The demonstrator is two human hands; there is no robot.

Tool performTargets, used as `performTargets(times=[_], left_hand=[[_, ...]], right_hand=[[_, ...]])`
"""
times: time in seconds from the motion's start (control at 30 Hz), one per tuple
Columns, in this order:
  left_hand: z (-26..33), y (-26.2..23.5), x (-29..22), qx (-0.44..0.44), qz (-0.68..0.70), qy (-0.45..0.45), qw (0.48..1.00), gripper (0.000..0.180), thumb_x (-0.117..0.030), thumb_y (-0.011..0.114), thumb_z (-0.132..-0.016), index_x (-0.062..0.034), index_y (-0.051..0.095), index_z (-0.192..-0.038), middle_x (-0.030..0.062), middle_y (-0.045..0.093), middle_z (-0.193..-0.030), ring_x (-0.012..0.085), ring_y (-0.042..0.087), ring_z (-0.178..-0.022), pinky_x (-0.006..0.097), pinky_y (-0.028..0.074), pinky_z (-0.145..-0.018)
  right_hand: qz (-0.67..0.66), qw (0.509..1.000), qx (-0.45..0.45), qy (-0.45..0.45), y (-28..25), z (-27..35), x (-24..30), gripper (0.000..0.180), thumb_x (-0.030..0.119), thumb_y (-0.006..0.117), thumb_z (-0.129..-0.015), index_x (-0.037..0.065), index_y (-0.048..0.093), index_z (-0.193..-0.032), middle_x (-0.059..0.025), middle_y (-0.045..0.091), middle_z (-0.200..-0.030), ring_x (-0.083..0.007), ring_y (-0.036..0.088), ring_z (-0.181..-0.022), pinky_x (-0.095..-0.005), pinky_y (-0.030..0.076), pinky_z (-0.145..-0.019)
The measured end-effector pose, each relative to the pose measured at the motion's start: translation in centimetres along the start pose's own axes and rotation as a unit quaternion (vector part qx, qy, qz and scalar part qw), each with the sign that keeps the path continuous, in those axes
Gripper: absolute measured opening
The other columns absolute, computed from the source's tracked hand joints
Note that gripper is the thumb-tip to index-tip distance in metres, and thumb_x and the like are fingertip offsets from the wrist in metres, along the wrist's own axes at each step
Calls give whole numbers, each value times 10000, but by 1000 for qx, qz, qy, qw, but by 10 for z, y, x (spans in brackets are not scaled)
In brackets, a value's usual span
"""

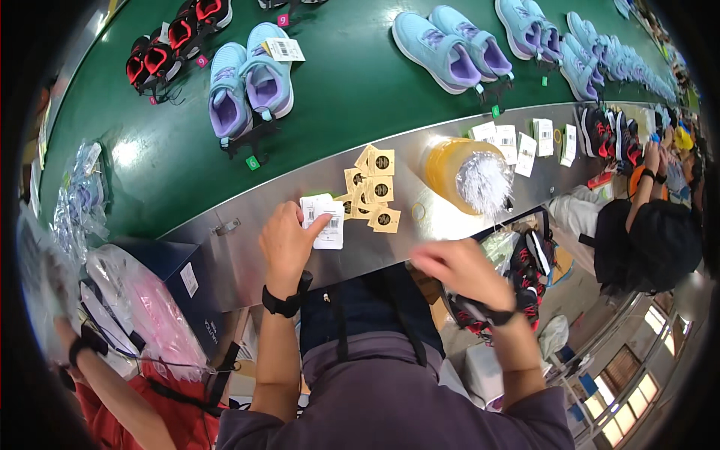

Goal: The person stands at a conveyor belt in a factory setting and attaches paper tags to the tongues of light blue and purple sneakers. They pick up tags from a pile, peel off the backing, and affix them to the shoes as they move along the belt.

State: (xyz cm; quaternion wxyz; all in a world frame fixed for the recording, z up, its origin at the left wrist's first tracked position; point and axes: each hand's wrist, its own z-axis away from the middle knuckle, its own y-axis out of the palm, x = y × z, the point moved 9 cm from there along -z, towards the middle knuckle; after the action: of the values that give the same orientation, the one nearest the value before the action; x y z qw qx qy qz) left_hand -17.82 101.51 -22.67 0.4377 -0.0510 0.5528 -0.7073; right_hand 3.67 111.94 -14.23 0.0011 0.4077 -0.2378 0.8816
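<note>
Left hand (283,241) pinches white label stack (329,238) over steel ledge (244,262), thumb on top. Right hand (459,268) blurred; can't tell grip or contents. Yellow cylinder (441,169) stands between tan tags (380,187) and more white labels (526,154). Blue shoes (433,49) beyond.

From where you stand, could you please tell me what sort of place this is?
Probably a shoe factory's packing area: light-blue sneakers sit in pairs on a green worktop, and the left hand holds white barcode tags.
</note>
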Motion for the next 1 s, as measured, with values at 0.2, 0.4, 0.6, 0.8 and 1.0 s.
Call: performTargets(times=[0.2, 0.4, 0.6, 0.8, 1.0], left_hand=[[7, 14, 8, 11, 91, -33, 995, 329, -295, 736, -725, -28, 543, -710, 68, 550, -627, 225, 524, -549, 341, 409, -519], [5, 36, 34, 103, 394, -92, 908, 170, -135, 674, -815, -50, 555, -728, -46, 496, -635, 32, 415, -550, 197, 324, -483], [16, 25, 0, 209, 527, -108, 817, 97, -71, 676, -779, -8, 603, -789, 31, 586, -762, 103, 541, -654, 229, 431, -605], [56, 55, -106, 458, 615, -78, 637, 86, 35, 660, -751, 26, 598, -810, 130, 639, -922, 197, 637, -835, 316, 518, -785], [35, 53, -131, 347, 662, -46, 662, 163, 81, 654, -751, -1, 578, -870, 86, 650, -837, 134, 632, -738, 262, 525, -694]], right_hand=[[149, 952, -268, 17, 40, -35, -42, 278, 183, 689, -743, 62, 523, -930, -101, 530, -893, -303, 586, -797, -405, 486, -599], [-8, 955, -296, 20, 32, -32, -70, 187, 142, 687, -744, 49, 544, -820, -76, 527, -790, -264, 577, -704, -372, 473, -606], [-130, 946, -283, -92, 5, 5, -52, 61, 57, 680, -740, 42, 630, -771, -43, 541, -723, -153, 560, -611, -279, 453, -549], [90, 884, -307, -341, -9, 66, 22, 138, 56, 610, -689, 91, 620, -823, -22, 560, -788, -168, 588, -673, -276, 474, -522], [-149, 855, -470, -162, -49, 82, -31, 134, -6, 704, -743, 19, 629, -852, -72, 640, -801, -155, 625, -654, -267, 510, -579]])
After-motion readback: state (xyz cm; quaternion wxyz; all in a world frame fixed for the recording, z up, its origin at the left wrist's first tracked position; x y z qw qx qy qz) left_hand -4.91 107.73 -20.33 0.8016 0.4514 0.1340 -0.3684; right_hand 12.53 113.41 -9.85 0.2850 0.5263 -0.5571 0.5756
